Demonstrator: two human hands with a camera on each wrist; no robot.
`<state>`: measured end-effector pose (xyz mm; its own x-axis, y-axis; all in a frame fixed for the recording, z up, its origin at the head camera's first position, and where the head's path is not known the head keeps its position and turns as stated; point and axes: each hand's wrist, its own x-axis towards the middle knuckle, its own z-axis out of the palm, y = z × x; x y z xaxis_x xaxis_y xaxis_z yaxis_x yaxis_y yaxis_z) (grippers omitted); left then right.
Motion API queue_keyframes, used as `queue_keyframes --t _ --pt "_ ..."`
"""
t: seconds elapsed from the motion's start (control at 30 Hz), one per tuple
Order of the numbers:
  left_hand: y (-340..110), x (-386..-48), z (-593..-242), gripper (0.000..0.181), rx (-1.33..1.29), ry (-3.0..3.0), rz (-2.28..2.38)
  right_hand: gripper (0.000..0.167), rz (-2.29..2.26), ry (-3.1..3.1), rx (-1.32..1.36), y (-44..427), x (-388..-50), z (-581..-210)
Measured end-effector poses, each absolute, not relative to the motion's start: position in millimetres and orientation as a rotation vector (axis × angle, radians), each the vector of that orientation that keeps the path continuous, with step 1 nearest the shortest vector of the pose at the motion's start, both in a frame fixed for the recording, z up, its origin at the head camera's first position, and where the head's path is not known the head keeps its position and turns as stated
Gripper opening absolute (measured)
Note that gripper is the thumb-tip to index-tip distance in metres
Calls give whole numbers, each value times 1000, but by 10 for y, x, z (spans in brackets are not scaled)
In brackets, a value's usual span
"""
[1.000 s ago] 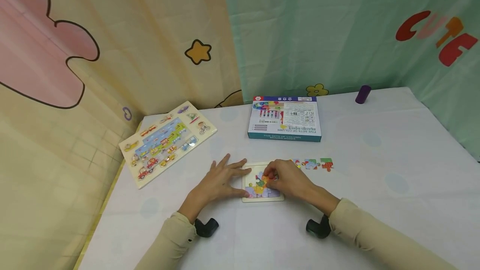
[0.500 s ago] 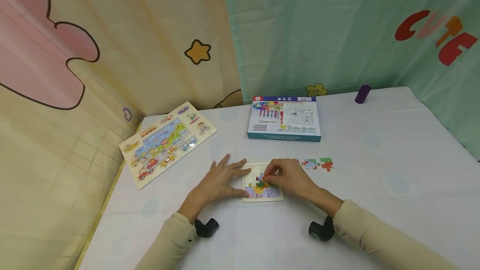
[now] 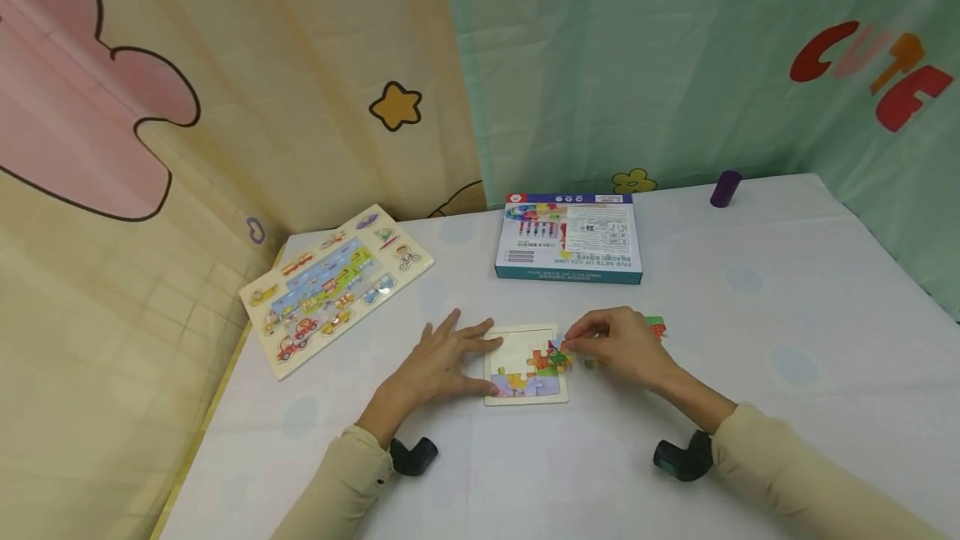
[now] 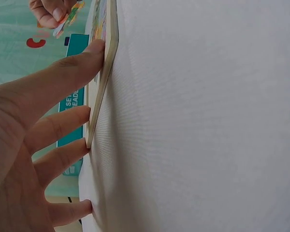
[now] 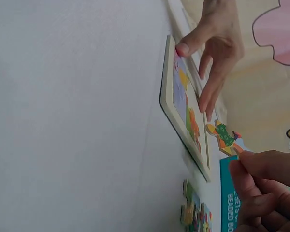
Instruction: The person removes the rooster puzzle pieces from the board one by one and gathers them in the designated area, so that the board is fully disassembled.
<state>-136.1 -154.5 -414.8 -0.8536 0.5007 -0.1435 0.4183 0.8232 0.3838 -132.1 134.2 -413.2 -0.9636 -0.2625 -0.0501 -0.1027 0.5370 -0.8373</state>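
Observation:
My left hand point(image 3: 442, 361) rests spread at the left side of a small wooden jigsaw tray point(image 3: 525, 402), its thumb on the near left corner and fingertips along the left rim. Purple, yellow and orange pieces fill the tray's lower part and right side; its upper left shows bare wood. Between right thumb and forefinger, my right hand point(image 3: 618, 344) pinches a jigsaw piece point(image 5: 224, 136) with green, yellow and light blue print. In the head view this piece hangs over the tray's right edge, tilted. Loose jigsaw pieces point(image 5: 191, 203) lie right of the tray, partly hidden by the right hand.
Behind the tray lies a flat bead-set box point(image 3: 570, 244). A larger vehicle puzzle board point(image 3: 330, 298) sits at an angle on the left. At the back right stands a purple cylinder point(image 3: 726, 189). Printed curtains point(image 3: 637, 65) hang behind the white-covered table point(image 3: 750, 373).
My right hand has moved right from the tray's middle to its right edge, carrying the pinched piece. An orange piece in the tray is now uncovered. The left hand has stayed put.

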Motion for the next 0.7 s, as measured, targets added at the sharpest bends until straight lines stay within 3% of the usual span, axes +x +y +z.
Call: queue_keyframes --t 0.7 --pt "-1574 -1348 -4183 74 710 2785 501 19 -1281 2691 -68 2040 -1219 -4213"
